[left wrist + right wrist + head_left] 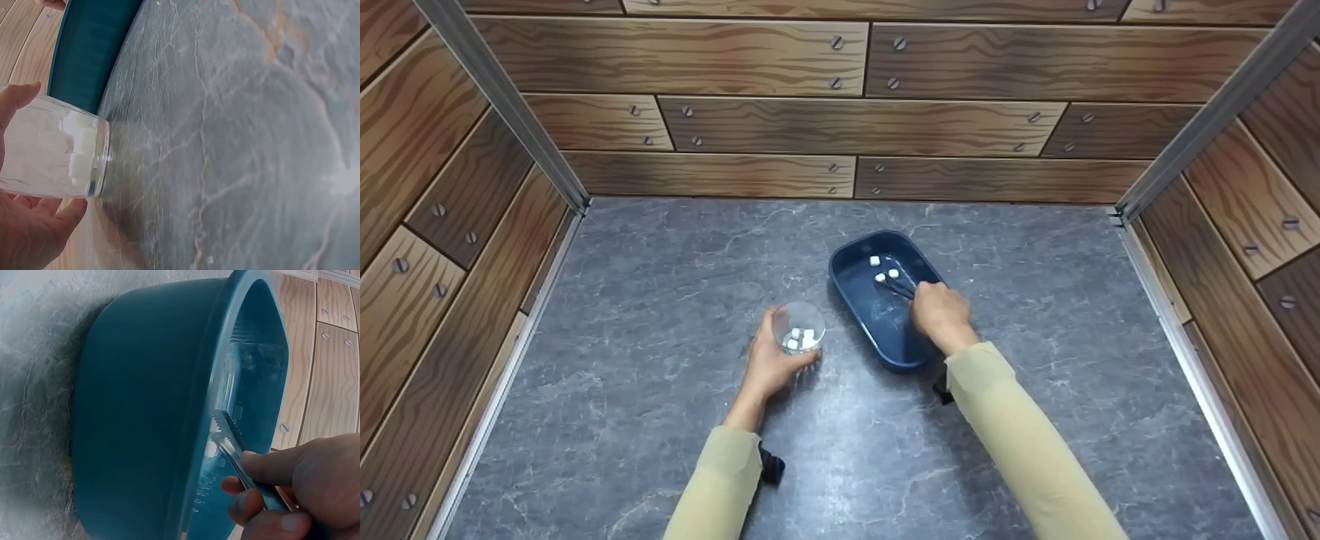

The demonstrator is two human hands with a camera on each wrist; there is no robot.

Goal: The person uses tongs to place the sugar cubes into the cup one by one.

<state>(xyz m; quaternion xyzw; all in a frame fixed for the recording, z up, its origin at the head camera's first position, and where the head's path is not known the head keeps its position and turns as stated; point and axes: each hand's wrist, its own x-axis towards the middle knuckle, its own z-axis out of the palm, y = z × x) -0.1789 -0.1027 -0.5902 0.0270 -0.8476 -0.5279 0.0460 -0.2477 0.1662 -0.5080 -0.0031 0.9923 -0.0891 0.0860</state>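
My left hand (769, 358) holds a clear glass (780, 319), thumb on one side and fingers on the other. Several small white cubes (83, 166) lie at the glass's bottom. To its right sits a deep blue rectangular tub (855, 311). Over the tub's right rim, my right hand (941, 311) grips serrated metal tongs (233, 455) that slant down inside. At the tong tips is one white cube (880, 278); whether they pinch it I cannot tell. Two other cubes lie close by in the tub, one beside the tips and one farther back (874, 261).
Under everything is a grey marble-patterned surface (675, 270). Wood-patterned panels (780, 124) wall it at the back and both sides, with metal posts (1207, 112) at the rear corners. A black strap device sits at each wrist.
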